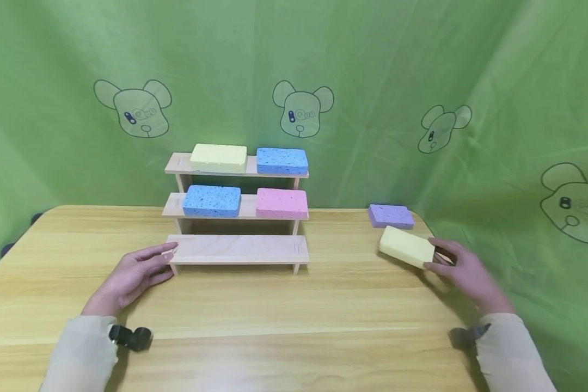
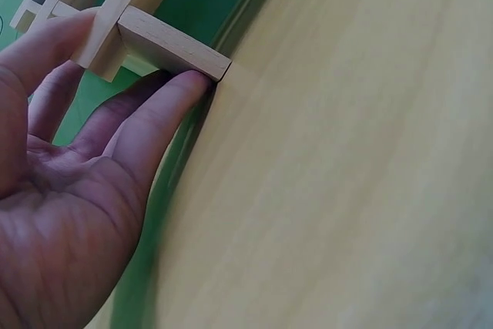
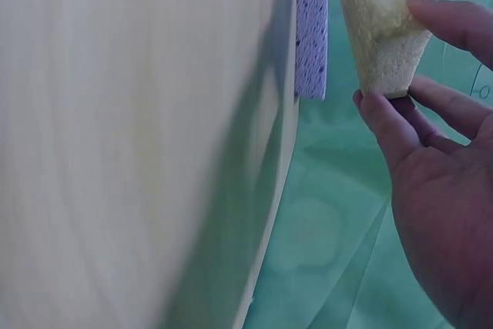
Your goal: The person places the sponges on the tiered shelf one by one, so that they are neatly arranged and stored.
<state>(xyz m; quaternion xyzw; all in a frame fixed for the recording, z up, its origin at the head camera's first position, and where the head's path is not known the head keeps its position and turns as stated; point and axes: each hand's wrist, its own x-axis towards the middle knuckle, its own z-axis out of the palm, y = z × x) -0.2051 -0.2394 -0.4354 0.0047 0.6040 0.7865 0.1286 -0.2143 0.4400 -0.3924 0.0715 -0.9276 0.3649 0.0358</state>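
My right hand (image 1: 470, 272) holds a pale yellow sponge (image 1: 405, 247) by its right end, thumb and fingers on opposite sides; the sponge is tilted and raised above the table. In the right wrist view the yellow sponge (image 3: 385, 32) sits between the fingertips. My left hand (image 1: 134, 275) holds the left end of the lowest step of a three-tier wooden shelf (image 1: 237, 249). Its fingertips touch the board and the leg (image 2: 173, 45) in the left wrist view. A purple sponge (image 1: 391, 216) lies on the table just behind the yellow one.
A yellow sponge (image 1: 219, 158) and a blue sponge (image 1: 281, 161) sit on the top tier. On the middle tier are a blue sponge (image 1: 212, 201) and a pink sponge (image 1: 281, 203). Green curtains (image 1: 372, 65) hang behind and beside the wooden table (image 1: 274, 321).
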